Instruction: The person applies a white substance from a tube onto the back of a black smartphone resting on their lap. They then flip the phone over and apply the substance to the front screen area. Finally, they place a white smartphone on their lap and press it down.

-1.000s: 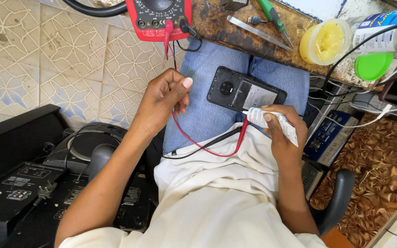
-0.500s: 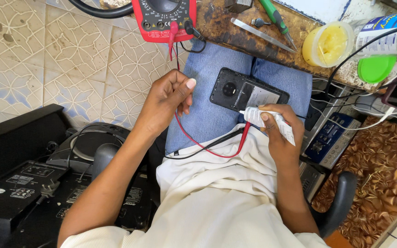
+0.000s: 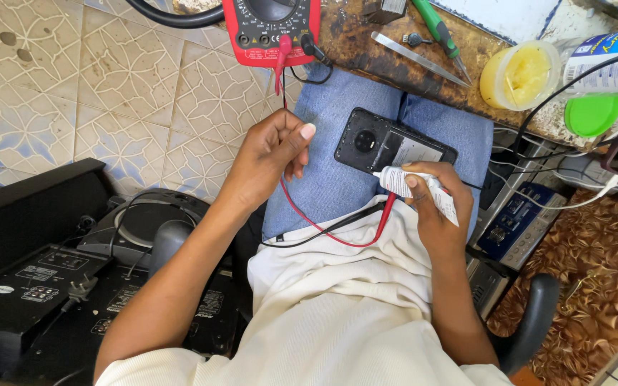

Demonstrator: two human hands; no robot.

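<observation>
Head view. A small white glue tube point(image 3: 419, 191) is grasped in the right hand point(image 3: 434, 207), its nozzle set at the lower edge of an opened smartphone point(image 3: 393, 146) — back cover off — which lies on the blue-jeaned lap. The left hand point(image 3: 270, 159) is loosely curled with its fingertips pinched, touching the red test lead point(image 3: 323, 227); whether the lead is actually gripped cannot be told. The lead runs up to a red multimeter point(image 3: 272, 28) on the workbench point(image 3: 366, 53), near metal tweezers point(image 3: 415, 58), a green-handled screwdriver point(image 3: 438, 28) and a yellow paste tub point(image 3: 520, 75).

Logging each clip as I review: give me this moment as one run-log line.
left hand: pinches red lead | right hand: grip on white tube, nozzle near opened phone on lap | red multimeter on bench
</observation>
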